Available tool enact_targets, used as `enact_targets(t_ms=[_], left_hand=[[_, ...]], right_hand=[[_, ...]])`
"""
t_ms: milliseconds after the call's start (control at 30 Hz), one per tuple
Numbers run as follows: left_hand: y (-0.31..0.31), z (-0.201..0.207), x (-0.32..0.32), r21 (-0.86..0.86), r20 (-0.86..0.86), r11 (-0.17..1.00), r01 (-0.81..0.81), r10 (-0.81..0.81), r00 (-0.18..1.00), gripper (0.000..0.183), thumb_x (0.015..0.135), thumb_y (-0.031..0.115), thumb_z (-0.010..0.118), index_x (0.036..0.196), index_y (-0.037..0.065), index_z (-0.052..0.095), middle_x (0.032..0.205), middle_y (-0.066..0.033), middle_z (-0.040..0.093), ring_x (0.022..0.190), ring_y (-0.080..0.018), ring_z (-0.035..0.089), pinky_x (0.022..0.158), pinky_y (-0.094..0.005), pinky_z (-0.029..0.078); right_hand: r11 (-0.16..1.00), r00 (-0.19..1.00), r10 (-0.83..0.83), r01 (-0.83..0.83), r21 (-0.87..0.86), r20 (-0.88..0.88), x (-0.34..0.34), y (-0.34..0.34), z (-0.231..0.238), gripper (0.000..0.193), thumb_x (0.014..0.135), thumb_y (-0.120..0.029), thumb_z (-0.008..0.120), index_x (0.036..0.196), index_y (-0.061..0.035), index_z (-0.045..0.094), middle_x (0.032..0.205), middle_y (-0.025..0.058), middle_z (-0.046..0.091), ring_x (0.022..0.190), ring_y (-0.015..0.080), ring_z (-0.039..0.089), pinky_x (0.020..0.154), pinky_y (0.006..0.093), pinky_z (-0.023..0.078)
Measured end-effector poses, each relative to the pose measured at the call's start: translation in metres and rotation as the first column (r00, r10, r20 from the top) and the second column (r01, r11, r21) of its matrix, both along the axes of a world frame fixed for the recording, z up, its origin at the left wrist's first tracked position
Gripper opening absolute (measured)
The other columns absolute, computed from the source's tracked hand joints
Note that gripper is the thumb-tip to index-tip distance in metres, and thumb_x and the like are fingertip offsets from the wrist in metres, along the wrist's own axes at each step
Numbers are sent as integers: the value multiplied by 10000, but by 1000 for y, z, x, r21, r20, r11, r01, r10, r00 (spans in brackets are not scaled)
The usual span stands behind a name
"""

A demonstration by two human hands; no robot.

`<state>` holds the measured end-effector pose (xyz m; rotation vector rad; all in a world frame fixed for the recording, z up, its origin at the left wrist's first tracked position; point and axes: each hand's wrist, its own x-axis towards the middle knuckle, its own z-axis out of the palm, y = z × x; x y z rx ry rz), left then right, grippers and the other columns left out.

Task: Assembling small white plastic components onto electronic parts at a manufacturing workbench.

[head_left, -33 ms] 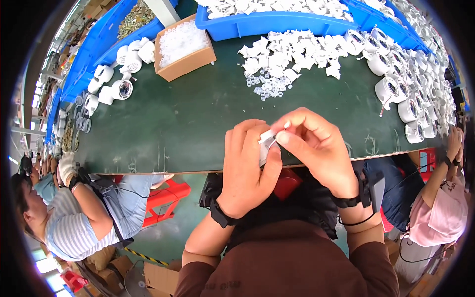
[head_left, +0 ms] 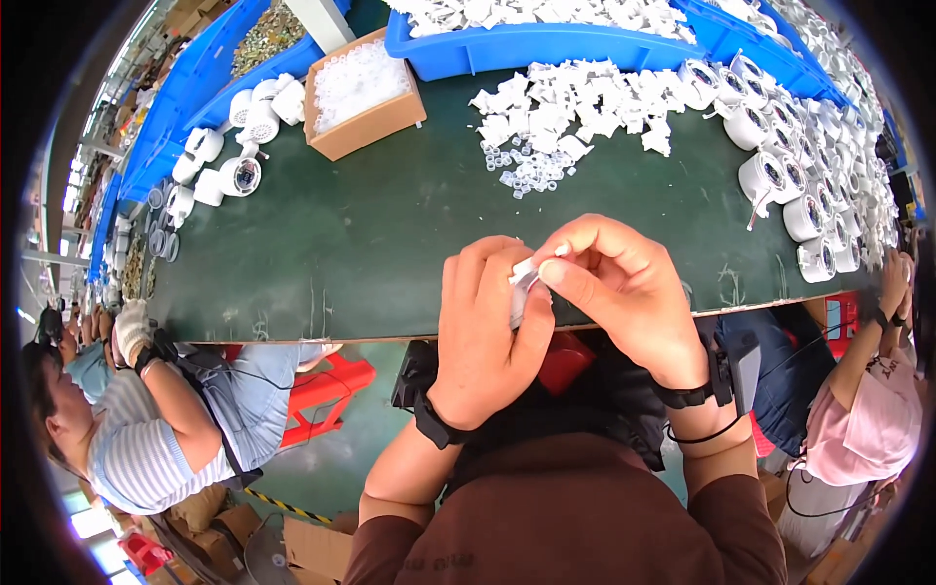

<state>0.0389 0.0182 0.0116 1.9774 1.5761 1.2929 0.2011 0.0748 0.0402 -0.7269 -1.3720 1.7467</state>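
Note:
Just above the table's near edge, my left hand [head_left: 486, 327] is closed on a small white plastic piece [head_left: 523, 271], held between the thumb and fingers. Most of that piece is covered by my fingers. My right hand [head_left: 624, 297] pinches a tiny white bit [head_left: 562, 251] between thumb and forefinger, right against the end of the plastic piece. What exactly the tiny bit is cannot be made out. Beyond my hands lie a loose heap of white plastic pieces [head_left: 585, 102] and a small pile of clear plastic rings [head_left: 531, 171] on the green table [head_left: 341, 224].
A blue bin [head_left: 546, 49] of white pieces stands at the back. Left of it is a cardboard box [head_left: 366, 136] of clear parts. White round lamp housings [head_left: 804, 216] crowd the right side, and several more [head_left: 241, 176] stand left. Co-workers sit on both sides.
My right thumb and forefinger have shifted very slightly left and down, closer to the white plastic piece. My left hand has hardly moved.

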Motion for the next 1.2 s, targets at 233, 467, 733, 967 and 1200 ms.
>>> enact_targets(t_ms=[233,467,733,967,1200], left_hand=[[-4,-2,-6,-71,185,997,-34,46,982,160,924,67,581,1058,-14,614,1056,-171,640,943,-361,598,843,-436,487],[-4,1,-1,-106,251,994,-42,67,966,144,952,64,542,1023,-40,613,1014,-195,650,923,-379,615,833,-443,498],[5,0,0,-63,325,992,109,-83,942,131,979,83,549,1018,-15,627,990,-167,640,916,-350,591,830,-424,483],[0,-6,-9,-90,365,993,73,-35,930,107,961,62,584,1011,-12,644,1004,-153,655,902,-323,608,831,-382,490],[-3,-5,-6,-53,265,999,13,2,964,183,1015,102,536,966,-28,655,1023,-141,659,910,-234,628,824,-328,498]], right_hand=[[993,990,-110,106,41,89,-8,-17,-12,155,952,75,651,1088,1,657,1025,34,658,951,102,607,846,266,515],[950,964,-264,255,181,27,-22,-24,-35,142,944,80,668,1048,-14,651,1024,24,625,922,96,618,829,256,507],[975,975,-204,195,-103,-88,-12,-18,-35,97,972,45,652,1041,-23,662,997,8,639,930,89,622,837,257,508],[996,996,63,-59,-74,58,12,9,-19,112,989,-6,652,1092,17,689,1049,19,643,992,102,614,866,255,487],[518,450,-746,-72,852,491,82,122,-39,268,915,-46,684,1183,-56,677,1104,98,667,841,229,665,740,342,543]])
